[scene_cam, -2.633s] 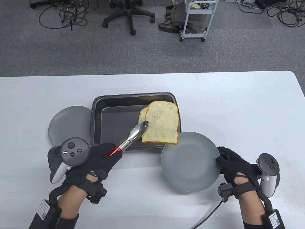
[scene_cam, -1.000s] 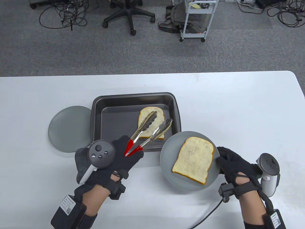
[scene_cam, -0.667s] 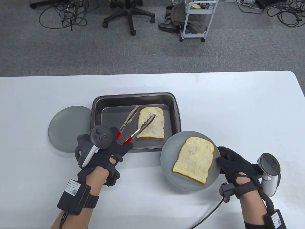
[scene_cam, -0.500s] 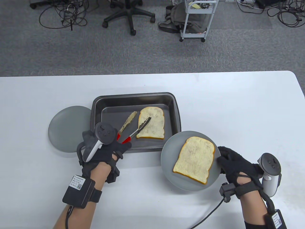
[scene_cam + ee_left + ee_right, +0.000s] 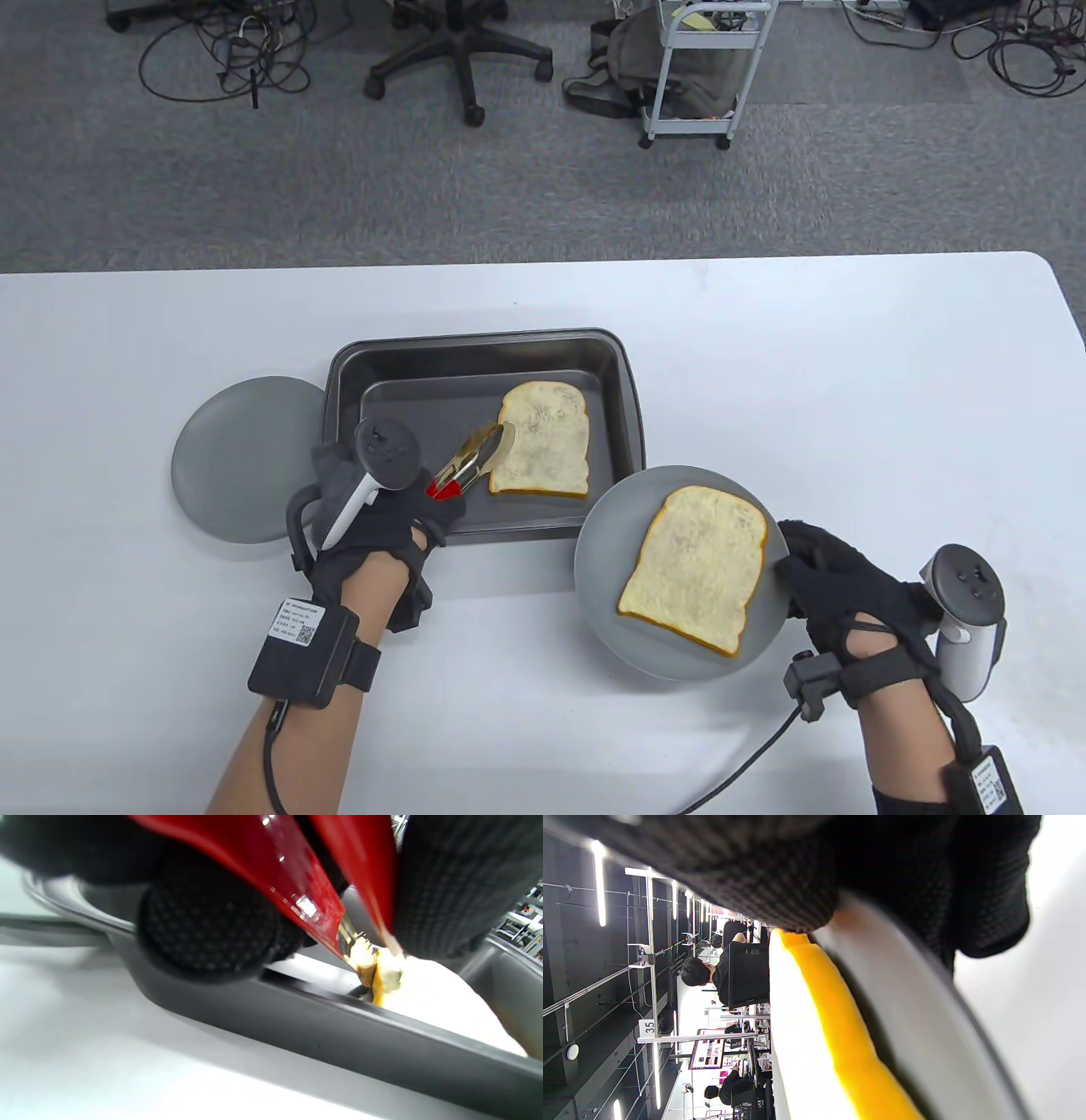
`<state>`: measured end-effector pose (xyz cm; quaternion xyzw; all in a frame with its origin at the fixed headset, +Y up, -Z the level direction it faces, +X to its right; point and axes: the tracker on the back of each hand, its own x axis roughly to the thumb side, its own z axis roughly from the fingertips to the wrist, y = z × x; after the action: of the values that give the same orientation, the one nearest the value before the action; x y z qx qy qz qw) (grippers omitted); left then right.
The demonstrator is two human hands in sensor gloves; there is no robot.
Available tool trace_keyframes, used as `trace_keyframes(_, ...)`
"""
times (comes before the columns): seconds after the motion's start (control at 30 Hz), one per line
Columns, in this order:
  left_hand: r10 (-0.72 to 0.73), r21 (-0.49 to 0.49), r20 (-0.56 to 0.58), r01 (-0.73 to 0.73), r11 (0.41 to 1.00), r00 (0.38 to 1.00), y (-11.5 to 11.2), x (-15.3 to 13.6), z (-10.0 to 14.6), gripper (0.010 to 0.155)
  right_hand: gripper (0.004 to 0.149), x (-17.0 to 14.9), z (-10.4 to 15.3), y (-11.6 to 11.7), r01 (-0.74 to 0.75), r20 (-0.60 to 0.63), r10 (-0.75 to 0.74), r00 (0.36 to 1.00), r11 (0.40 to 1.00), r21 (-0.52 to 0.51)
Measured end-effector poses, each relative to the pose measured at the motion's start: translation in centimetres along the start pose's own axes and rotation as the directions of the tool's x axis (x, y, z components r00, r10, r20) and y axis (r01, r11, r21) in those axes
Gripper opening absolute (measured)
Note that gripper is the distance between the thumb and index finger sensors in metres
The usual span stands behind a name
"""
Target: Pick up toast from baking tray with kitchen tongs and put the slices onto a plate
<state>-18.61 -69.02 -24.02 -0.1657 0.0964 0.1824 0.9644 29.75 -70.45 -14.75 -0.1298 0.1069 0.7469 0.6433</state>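
— How far along are they, would you say?

— About halfway, I'd judge. One slice of toast (image 5: pixel 694 567) lies flat on the plate (image 5: pixel 604 586) that the right hand (image 5: pixel 836 581) grips by its rim, fingers curled over the edge. The other slice (image 5: pixel 543 441) is in the baking tray (image 5: pixel 399 399), not yet lifted.

— And the tongs?

— The left hand (image 5: pixel 382 518) is clenched round the red handles of the tongs (image 5: pixel 471 458), squeezing them nearly together. The metal tips sit at the near left edge of that second slice, just ahead of the fingers. From the left wrist view the tips look to be biting the crust, low against the tray floor, though it's blurred.

— So what's left?

— Lift that slice, carry it off to the right of the grip and set it on the held plate, probably overlapping the first.

— Anything else in the tray?

— Nothing I can see. There's a second plate (image 5: pixel 237 458) with nothing on it, tucked partly under the tray's rim, on the far side of the left hand from the toast.
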Motion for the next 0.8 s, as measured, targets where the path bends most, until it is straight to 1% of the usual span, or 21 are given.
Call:
trace_keyframes(0.17,0.002,0.022,0.017,-0.003,1.0,1.0,0.0,0.2,0.1,0.064,0.054,0.0,0.0,0.0,-0.004,-0.002,0.004,1.0,1.0,-0.002)
trace_keyframes(0.23,0.023,0.036,0.026,-0.024,0.999,0.999,0.0,-0.1,0.2,0.064,0.054,0.0,0.0,0.0,-0.006,-0.003,0.006,1.0,1.0,-0.001)
trace_keyframes(0.37,0.083,0.02,0.034,-0.084,0.996,0.996,0.4,-0.7,0.4,0.064,0.054,0.0,0.0,0.0,-0.005,-0.005,0.005,1.0,1.0,0.0)
trace_keyframes(0.53,0.165,0.019,0.054,-0.166,0.986,0.985,1.7,-1.3,0.9,0.063,0.054,0.0,0.0,0.0,-0.006,-0.008,0.006,1.0,1.0,0.0)
trace_keyframes(0.8,0.335,0.013,0.092,-0.338,0.941,0.938,4.1,-2.6,2.1,0.062,0.054,0.0,-0.1,0.0,-0.015,-0.007,0.015,1.0,1.0,0.005)
